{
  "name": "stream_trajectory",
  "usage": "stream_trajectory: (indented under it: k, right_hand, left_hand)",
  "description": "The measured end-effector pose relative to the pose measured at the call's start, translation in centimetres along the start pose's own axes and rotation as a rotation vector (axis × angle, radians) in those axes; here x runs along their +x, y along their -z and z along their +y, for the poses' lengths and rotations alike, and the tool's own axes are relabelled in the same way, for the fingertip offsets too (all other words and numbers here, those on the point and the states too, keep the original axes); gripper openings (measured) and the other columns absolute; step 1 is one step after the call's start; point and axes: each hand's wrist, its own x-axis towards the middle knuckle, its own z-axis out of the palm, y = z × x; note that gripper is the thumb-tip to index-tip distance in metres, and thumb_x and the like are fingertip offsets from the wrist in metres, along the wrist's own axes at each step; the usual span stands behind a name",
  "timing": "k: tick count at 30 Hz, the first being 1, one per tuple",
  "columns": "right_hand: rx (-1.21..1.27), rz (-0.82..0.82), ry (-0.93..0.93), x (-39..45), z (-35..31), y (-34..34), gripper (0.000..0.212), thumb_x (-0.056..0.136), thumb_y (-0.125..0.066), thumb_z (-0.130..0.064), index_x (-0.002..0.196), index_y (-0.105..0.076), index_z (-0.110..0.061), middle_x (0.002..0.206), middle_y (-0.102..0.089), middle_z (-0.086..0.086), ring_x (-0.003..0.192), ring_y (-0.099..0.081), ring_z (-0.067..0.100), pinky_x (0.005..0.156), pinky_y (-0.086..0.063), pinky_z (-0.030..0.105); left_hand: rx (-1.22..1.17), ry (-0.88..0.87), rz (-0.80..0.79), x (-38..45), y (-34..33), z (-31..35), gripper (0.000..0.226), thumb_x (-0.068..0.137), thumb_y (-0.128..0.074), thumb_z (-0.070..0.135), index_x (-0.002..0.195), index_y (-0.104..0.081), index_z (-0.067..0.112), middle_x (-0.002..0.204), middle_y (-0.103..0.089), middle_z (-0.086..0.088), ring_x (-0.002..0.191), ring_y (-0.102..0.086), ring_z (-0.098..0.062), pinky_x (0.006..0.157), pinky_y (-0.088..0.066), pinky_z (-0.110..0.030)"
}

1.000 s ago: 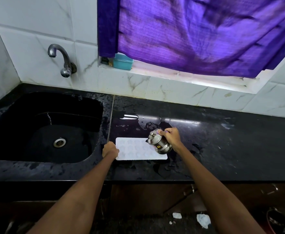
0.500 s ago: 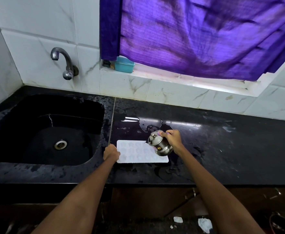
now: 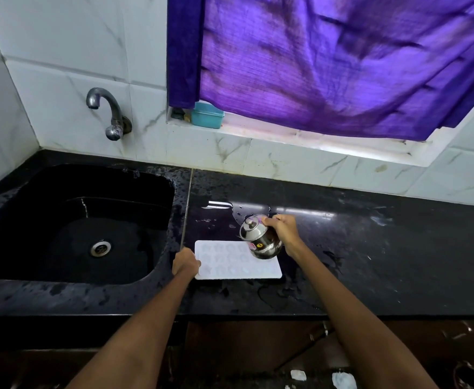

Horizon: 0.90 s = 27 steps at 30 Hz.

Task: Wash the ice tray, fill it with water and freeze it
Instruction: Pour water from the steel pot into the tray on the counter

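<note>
A white ice tray (image 3: 230, 262) with small shaped cavities lies flat on the wet black counter (image 3: 370, 248), just right of the sink. My left hand (image 3: 185, 261) grips the tray's left edge. My right hand (image 3: 285, 228) holds a small steel pot (image 3: 258, 240) tilted to the left over the tray's right end. No stream of water can be made out.
A black sink (image 3: 76, 226) with a metal drain lies to the left, under a wall tap (image 3: 107, 110). A teal box (image 3: 207, 115) sits on the window ledge under a purple curtain (image 3: 328, 57). Water puddles spread around the tray.
The pot has stayed tilted over the tray's right end and both hands keep their holds. Only the camera view has shifted slightly.
</note>
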Motion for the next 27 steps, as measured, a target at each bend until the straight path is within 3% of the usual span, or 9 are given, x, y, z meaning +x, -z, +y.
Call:
stream_trajectory:
  k: [5,9,27]
  right_hand:
    - [-0.114,-0.046,0.047,-0.4,0.7,-1.1,0.058,0.078,-0.069,-0.004,0.041,-0.027,-0.021,0.04,-0.023,-0.011,0.04,-0.021,0.004,0.044,-0.017,0.022]
    - [-0.152,-0.043,0.055,-0.7,1.1,-1.7,0.058,0.078,-0.07,-0.006,0.042,-0.027,-0.021,0.046,-0.024,-0.004,0.047,-0.022,0.01,0.048,-0.018,0.026]
    - [-0.305,-0.045,0.086,-1.4,1.0,-2.4,0.057,0.076,-0.071,-0.008,0.042,-0.025,-0.018,0.046,-0.022,-0.002,0.046,-0.021,0.011,0.048,-0.018,0.026]
  left_hand:
    - [-0.019,0.002,0.002,0.0,0.1,-0.1,0.028,0.089,-0.058,0.006,0.112,-0.064,-0.007,0.121,-0.063,-0.022,0.113,-0.061,-0.035,0.092,-0.05,-0.04]
    - [-0.035,0.008,0.004,-0.1,0.1,-0.1,0.027,0.089,-0.059,0.006,0.112,-0.064,-0.005,0.121,-0.063,-0.02,0.112,-0.061,-0.034,0.091,-0.05,-0.038]
    - [-0.056,0.005,0.014,0.2,-0.1,-0.2,0.027,0.089,-0.058,0.007,0.114,-0.065,-0.002,0.124,-0.062,-0.02,0.115,-0.06,-0.034,0.095,-0.051,-0.039]
